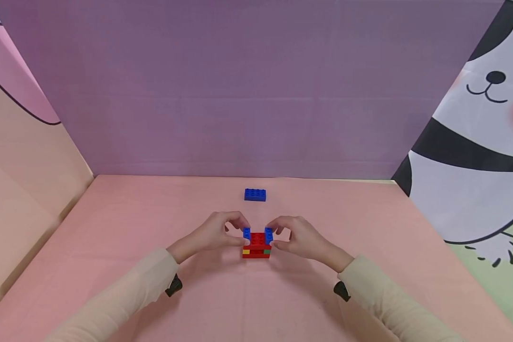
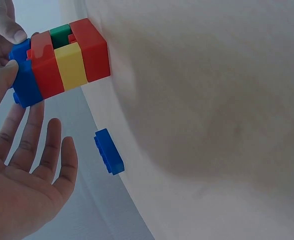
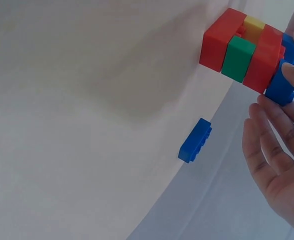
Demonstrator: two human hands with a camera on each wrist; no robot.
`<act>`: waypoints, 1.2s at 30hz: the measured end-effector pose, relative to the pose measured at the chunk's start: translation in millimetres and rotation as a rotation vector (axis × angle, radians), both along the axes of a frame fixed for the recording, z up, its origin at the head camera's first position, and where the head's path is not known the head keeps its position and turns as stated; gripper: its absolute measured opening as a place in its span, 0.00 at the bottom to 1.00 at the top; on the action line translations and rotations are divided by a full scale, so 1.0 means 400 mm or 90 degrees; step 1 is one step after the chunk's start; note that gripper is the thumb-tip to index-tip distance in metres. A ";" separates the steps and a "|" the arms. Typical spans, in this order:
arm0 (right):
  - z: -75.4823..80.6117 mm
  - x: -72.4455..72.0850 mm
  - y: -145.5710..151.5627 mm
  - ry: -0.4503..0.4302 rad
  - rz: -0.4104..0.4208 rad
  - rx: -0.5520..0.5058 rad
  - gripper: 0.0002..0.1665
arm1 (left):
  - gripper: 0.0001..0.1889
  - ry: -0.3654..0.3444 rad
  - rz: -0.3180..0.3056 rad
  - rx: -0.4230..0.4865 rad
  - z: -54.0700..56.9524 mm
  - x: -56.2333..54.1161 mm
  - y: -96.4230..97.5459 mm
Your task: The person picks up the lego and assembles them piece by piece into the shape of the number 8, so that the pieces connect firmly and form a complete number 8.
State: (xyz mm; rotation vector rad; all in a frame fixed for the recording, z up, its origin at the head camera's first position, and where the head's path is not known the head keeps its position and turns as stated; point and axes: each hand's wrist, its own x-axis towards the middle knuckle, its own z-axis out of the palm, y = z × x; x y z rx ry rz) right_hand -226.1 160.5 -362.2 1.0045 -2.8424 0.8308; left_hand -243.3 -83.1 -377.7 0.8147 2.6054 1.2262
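A small stack of toy building bricks stands on the table. Its lower red brick carries a yellow brick at the left and a green brick at the right. Across these two lies an upper red brick. At its left end is a narrow blue brick, pinched between thumb and fingers of my left hand. My right hand pinches a matching blue brick at the right end. In both wrist views, the other fingers of each hand are spread.
A longer blue brick lies studs up on the pink tabletop, behind the stack. A purple backdrop rises at the table's far edge. Printed panels stand on both sides, the right one with a panda.
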 end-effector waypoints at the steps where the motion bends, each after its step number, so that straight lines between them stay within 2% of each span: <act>1: 0.000 -0.001 0.000 0.003 0.002 0.000 0.20 | 0.15 0.001 0.000 0.000 -0.001 0.000 0.000; 8: 0.002 -0.006 -0.002 0.018 0.009 0.014 0.19 | 0.15 0.007 0.000 -0.002 -0.003 -0.002 -0.001; 20: 0.005 -0.010 -0.005 0.008 0.003 0.034 0.19 | 0.15 0.002 -0.001 -0.002 -0.003 -0.004 -0.001; 36: -0.003 -0.010 0.001 -0.009 0.008 0.006 0.19 | 0.15 0.001 -0.004 -0.003 -0.004 -0.006 -0.001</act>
